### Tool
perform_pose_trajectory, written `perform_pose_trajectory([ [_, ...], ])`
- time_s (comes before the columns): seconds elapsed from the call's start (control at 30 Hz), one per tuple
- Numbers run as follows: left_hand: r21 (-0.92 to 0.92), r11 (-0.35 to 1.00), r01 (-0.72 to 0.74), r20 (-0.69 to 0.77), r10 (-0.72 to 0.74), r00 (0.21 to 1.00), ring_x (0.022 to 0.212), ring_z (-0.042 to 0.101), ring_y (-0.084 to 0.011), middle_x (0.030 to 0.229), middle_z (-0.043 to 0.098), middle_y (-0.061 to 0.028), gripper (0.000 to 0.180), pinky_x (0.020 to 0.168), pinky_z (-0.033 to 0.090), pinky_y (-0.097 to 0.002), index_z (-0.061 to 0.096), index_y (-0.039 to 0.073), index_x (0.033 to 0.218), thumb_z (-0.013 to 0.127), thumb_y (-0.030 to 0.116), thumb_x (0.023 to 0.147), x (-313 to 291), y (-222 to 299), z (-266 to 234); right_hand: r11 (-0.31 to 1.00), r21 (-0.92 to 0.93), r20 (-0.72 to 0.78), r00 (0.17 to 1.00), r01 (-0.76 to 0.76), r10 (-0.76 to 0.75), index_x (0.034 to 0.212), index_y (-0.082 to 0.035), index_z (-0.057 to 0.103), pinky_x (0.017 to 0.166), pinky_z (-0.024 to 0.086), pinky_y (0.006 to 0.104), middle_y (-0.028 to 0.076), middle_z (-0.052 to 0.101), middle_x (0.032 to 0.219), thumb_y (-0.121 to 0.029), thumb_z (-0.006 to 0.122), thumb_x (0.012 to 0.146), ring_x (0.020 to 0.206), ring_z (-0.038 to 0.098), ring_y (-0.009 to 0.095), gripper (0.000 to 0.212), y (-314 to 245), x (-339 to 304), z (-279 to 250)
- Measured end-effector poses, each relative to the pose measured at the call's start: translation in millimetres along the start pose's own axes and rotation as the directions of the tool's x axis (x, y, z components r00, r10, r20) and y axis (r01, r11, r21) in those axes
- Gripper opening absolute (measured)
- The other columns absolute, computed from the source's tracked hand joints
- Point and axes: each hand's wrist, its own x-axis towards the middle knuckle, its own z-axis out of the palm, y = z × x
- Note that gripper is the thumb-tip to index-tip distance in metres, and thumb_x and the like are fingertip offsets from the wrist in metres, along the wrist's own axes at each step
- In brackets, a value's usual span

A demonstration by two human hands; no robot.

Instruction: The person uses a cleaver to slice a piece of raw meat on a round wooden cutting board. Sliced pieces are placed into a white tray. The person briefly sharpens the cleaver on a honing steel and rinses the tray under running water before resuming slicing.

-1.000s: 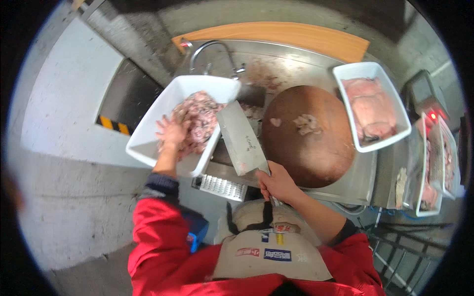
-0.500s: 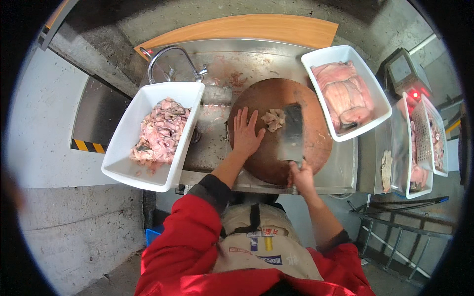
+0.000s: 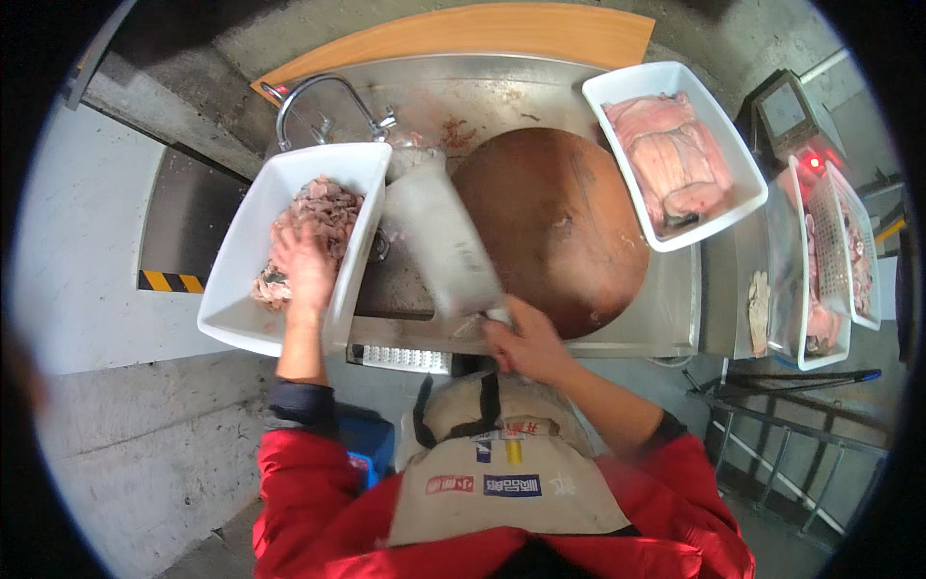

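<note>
My left hand (image 3: 305, 265) is in the left white tub (image 3: 236, 318), over a heap of cut pale-pink meat pieces (image 3: 328, 207). Its fingers look stretched out on the pieces, though motion blurs them against the similar colour. A broad cleaver (image 3: 442, 241) is gripped at its handle by my right hand (image 3: 529, 340). The blade slants up and left from that hand, over the sink between the tub and the round brown chopping board (image 3: 569, 232). Blur softens the blade; its left end lies close to the tub's right rim.
Right of the board, a white tub (image 3: 743, 207) holds large pink slabs of skin or meat. A chrome faucet (image 3: 333, 82) arches behind the left tub. Farther right are a device with a red light (image 3: 815, 162), more white baskets (image 3: 873, 299) and a glove (image 3: 758, 314).
My left hand has moved from the board into the left tub. The cleaver has swung left off the board in my right hand. The small pale pieces are gone from the board.
</note>
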Motion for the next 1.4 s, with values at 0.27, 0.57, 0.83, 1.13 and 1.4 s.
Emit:
perform_pose_trajectory([
  [0.27, -0.465, 0.822, -0.329, -0.269, 0.223, 0.937, 0.142, 0.048, -0.0389, 0.154, 0.048, -0.0188, 0.035, 0.116, 0.042, -0.0444, 0.069, 0.0, 0.121, 0.054, -0.009, 0.091, -27, 10, -24, 0.253, -0.895, -0.327, 0.925, -0.368, 0.192, 0.159, -0.031, 0.041, 0.072, 0.059, 0.0415, 0.019, 0.066, 0.109, 0.001, 0.066, 0.086, 0.083, 0.067, 0.034, 0.084, 35, -226, -103],
  [0.57, -0.595, 0.693, -0.408, -0.347, 0.237, 0.907, 0.125, 0.062, -0.0336, 0.145, 0.056, -0.0178, 0.027, 0.1, 0.053, -0.0378, 0.072, -0.002, 0.112, 0.057, -0.009, 0.091, -42, 45, -62, 0.233, -0.968, -0.073, 0.991, -0.097, 0.112, 0.163, -0.035, 0.032, 0.076, 0.057, 0.0514, 0.025, 0.061, 0.108, -0.004, 0.059, 0.091, 0.085, 0.067, 0.044, 0.082, 40, -95, -72],
  [0.83, -0.651, 0.617, -0.441, -0.342, 0.281, 0.897, 0.136, 0.055, -0.0343, 0.145, 0.057, -0.0175, 0.027, 0.112, 0.045, -0.0426, 0.073, 0.0, 0.112, 0.059, -0.008, 0.091, -29, 60, -80, 0.239, -0.965, 0.057, 0.98, 0.103, -0.192, 0.155, -0.028, 0.048, 0.074, 0.056, 0.0503, 0.023, 0.066, 0.093, -0.008, 0.061, 0.09, 0.082, 0.067, 0.04, 0.069, -6, 41, -52],
  [1.13, -0.676, 0.679, -0.286, -0.294, 0.107, 0.95, 0.132, 0.059, -0.032, 0.142, 0.059, -0.0178, 0.019, 0.108, 0.048, -0.0421, 0.072, -0.002, 0.106, 0.056, -0.004, 0.096, -44, -19, -74, 0.12, -0.982, -0.103, 0.94, -0.149, 0.326, 0.16, -0.039, 0.035, 0.073, 0.06, 0.0514, 0.023, 0.065, 0.112, -0.005, 0.058, 0.091, 0.084, 0.07, 0.043, 0.081, 20, -156, -66],
  [1.4, -0.65, 0.578, -0.494, -0.4, 0.293, 0.869, 0.131, 0.059, -0.0326, 0.141, 0.058, -0.0174, 0.021, 0.108, 0.049, -0.0423, 0.073, -0.002, 0.107, 0.061, -0.007, 0.09, 4, 61, -72, 0.196, -0.979, 0.031, 0.99, 0.057, -0.134, 0.157, -0.026, 0.044, 0.071, 0.058, 0.052, 0.023, 0.068, 0.094, -0.001, 0.055, 0.09, 0.081, 0.069, 0.044, 0.073, 7, 29, -49],
])
